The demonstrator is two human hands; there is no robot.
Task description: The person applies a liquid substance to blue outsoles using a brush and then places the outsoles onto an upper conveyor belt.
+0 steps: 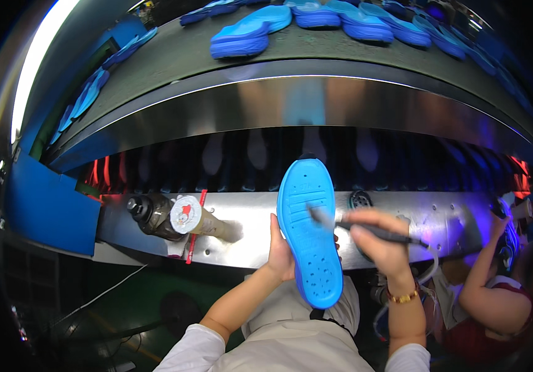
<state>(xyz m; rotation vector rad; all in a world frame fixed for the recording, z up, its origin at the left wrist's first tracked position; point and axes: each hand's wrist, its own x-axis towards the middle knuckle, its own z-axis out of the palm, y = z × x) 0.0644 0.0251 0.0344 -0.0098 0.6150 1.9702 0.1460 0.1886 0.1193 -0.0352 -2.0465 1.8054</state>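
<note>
A bright blue shoe sole point(308, 248) lies upright along my view, its ridged and dimpled inner face turned up. My left hand point(282, 254) grips it from the left edge, with some fingertips showing at the right edge. My right hand point(387, 248) is closed around a black-handled brush point(375, 231), whose blurred tip is over the sole's upper middle. A pale tube point(432, 263) runs from the handle's rear end. I cannot tell whether the tip touches the sole.
A metal ledge point(254, 239) holds a dark bottle point(149, 214), a white-topped cylinder point(187, 215) and a red strip point(193, 242). Beyond it, a green conveyor belt point(173, 68) carries several blue soles point(242, 37). A co-worker's arm point(486, 291) is at the right.
</note>
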